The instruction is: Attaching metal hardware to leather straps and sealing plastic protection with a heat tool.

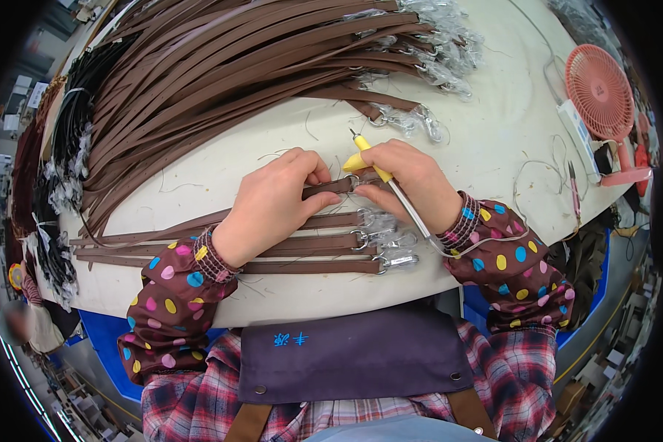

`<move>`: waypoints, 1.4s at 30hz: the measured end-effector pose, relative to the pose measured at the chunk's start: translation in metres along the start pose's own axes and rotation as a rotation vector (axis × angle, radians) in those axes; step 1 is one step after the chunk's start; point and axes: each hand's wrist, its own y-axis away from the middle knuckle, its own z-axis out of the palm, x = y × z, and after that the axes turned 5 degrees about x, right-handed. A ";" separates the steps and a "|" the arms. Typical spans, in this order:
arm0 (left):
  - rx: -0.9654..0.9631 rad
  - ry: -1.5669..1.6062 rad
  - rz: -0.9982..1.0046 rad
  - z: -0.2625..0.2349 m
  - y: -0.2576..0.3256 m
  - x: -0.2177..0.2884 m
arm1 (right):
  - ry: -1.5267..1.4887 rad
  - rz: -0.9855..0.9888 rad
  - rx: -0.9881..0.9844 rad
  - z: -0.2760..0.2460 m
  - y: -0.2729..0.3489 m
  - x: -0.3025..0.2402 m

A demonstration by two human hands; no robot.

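Brown strap (334, 187) clamped in your left hand (274, 195), point your right hand (421, 179)'s gripped pen (407, 202) away from the ring (353, 180).

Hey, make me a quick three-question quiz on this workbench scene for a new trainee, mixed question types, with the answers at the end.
1. What does the right hand hold?
a) scissors
b) a pen-like tool
c) a ruler
2. True or false: the pink fan stands to the right of the big strap pile.
3. Fill in: the left hand grips a brown ____ near its metal ring.

Key: 1 b; 2 true; 3 strap.
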 end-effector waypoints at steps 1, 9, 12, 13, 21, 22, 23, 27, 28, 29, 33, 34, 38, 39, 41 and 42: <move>-0.018 -0.002 -0.015 0.000 0.000 0.000 | -0.001 -0.001 -0.002 0.001 0.000 -0.001; 0.112 -0.084 0.135 0.003 0.007 0.003 | 0.019 -0.097 0.032 -0.002 0.000 0.006; -0.001 0.076 0.054 0.000 0.005 0.001 | 0.003 -0.098 0.025 -0.001 -0.001 0.003; -0.055 0.121 -0.003 -0.001 0.002 0.001 | 0.003 -0.097 0.024 0.000 -0.001 0.003; -0.136 0.246 -0.035 0.000 -0.009 0.005 | -0.406 0.260 0.102 -0.007 0.000 -0.005; -0.152 0.280 -0.058 -0.001 -0.009 0.006 | -0.406 0.260 0.101 -0.006 0.001 -0.004; -0.150 0.280 -0.059 -0.001 -0.009 0.006 | -0.490 0.268 0.143 -0.003 0.002 -0.001; -0.241 0.324 -0.155 -0.008 -0.011 0.007 | -0.713 0.368 0.129 -0.002 0.005 -0.002; -0.281 0.367 -0.214 -0.008 -0.012 0.006 | -0.714 0.369 0.126 -0.001 0.004 -0.003; -0.280 0.370 -0.217 -0.008 -0.012 0.004 | -0.634 0.365 0.119 0.000 0.003 -0.004; -0.258 0.612 -0.394 -0.007 -0.009 -0.002 | -0.486 0.313 0.162 0.008 0.002 -0.007; -0.245 0.656 -0.399 -0.007 -0.008 -0.002 | -0.486 0.313 0.158 0.009 0.002 -0.007; -0.257 0.692 -0.389 -0.006 -0.008 -0.006 | -0.425 0.317 0.090 0.013 0.001 -0.008; -0.253 0.700 -0.385 -0.006 -0.008 -0.006 | -0.424 0.318 0.089 0.013 0.001 -0.009; -0.248 0.707 -0.381 -0.006 -0.007 -0.006 | -0.407 0.314 0.078 0.013 0.000 -0.009; -0.249 0.718 -0.379 -0.005 -0.007 -0.007 | -0.387 0.313 0.071 0.013 0.000 -0.009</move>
